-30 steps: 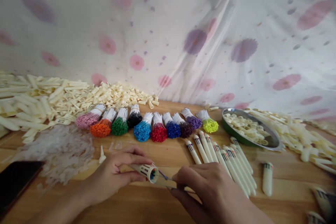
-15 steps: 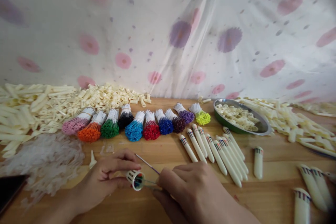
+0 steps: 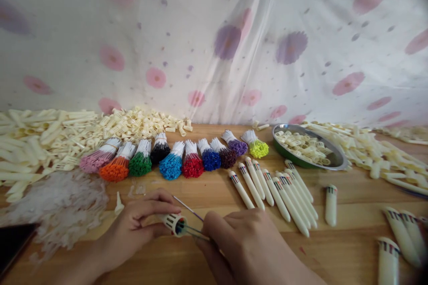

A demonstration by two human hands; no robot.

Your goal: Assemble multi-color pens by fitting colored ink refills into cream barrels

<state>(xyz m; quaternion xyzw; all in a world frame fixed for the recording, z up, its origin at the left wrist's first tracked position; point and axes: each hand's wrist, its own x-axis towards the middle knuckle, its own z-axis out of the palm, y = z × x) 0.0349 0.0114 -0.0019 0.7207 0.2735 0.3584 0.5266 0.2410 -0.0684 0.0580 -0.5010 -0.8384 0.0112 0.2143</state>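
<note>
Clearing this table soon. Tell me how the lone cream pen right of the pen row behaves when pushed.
The lone pen looks round and smooth, so on the flat wooden table it would probably roll rather than slide. It seems hollow plastic, like the barrel the left hand pinches while the right hand holds a refill, so likely light and stiff.

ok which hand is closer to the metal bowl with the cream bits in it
Right. The right hand, pinching a thin refill, lies nearer the camera and left of the metal bowl; the left hand, holding the pen barrel, sits farther left.
</note>
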